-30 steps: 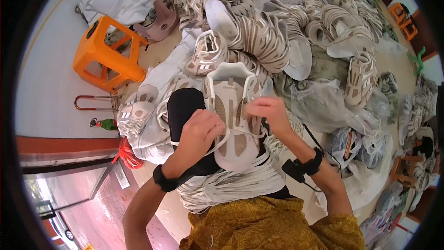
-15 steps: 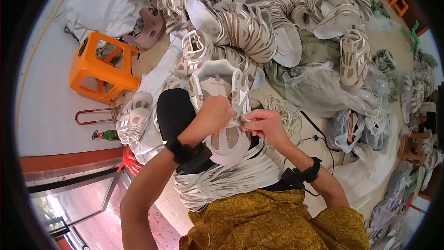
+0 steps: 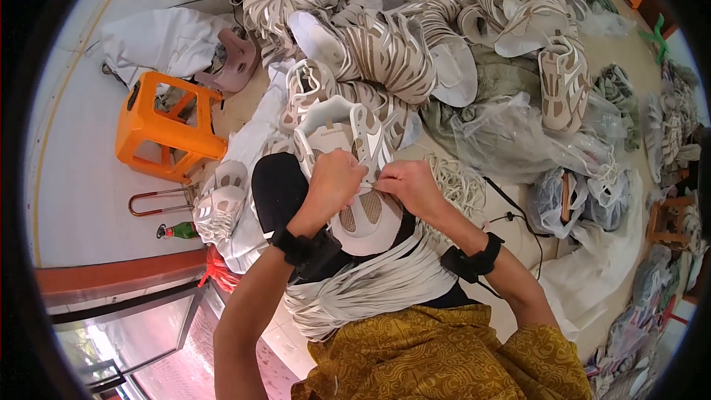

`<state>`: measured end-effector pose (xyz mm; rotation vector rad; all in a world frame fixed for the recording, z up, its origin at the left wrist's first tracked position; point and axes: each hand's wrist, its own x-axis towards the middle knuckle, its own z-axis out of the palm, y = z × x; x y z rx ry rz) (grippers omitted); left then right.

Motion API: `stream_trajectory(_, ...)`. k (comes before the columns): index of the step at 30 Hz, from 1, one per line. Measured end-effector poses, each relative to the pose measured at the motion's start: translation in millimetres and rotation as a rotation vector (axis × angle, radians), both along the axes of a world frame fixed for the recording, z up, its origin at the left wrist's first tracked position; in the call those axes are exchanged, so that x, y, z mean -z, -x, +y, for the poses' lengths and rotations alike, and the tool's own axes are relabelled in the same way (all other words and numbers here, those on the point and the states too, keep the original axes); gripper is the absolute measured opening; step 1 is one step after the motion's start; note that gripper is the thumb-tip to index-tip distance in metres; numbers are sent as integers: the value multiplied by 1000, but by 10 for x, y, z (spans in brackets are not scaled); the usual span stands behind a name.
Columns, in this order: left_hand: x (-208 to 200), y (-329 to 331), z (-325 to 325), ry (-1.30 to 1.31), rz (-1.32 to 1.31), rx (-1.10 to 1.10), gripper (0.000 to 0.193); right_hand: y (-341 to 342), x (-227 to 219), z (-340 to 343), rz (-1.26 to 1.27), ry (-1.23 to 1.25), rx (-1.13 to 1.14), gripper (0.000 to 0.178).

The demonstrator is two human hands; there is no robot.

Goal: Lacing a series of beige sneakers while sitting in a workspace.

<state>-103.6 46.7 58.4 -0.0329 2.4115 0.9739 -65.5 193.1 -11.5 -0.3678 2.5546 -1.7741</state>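
Observation:
A beige and white shoe upper (image 3: 368,224) lies across my lap, its toe toward me and its padded collar away from me. My left hand (image 3: 335,184) is closed over the lacing area, gripping the upper; its fingertips are partly hidden. Just right of it, my right hand (image 3: 407,188) pinches a thin white shoelace at the eyelet edge, fingertips almost meeting the left ones. Below the toe, a thick bundle of white shoelaces (image 3: 374,287) is draped over my thighs. Black bands circle both wrists.
Long stacks of shoe uppers (image 3: 396,55) spread ahead. An orange stool (image 3: 170,126) and a green bottle (image 3: 180,230) stand at left, near a laced upper (image 3: 220,204). Loose laces (image 3: 455,181), a black cable (image 3: 518,211) and bagged shoes (image 3: 559,200) lie at right.
My right hand has moved left and closer to the left hand, bringing the shoelace to the eyelet edge. The left hand has shifted slightly left. A red checked sleeve now shows at the top.

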Motion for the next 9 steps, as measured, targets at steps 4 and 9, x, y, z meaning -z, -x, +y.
stream_trajectory(4,79,3,-24,65,26,50,23,3,-11,-37,137,-131,-16,14)
stream_trajectory(9,88,-23,-36,14,17,28,21,9,1,-35,489,-540,-133,12)
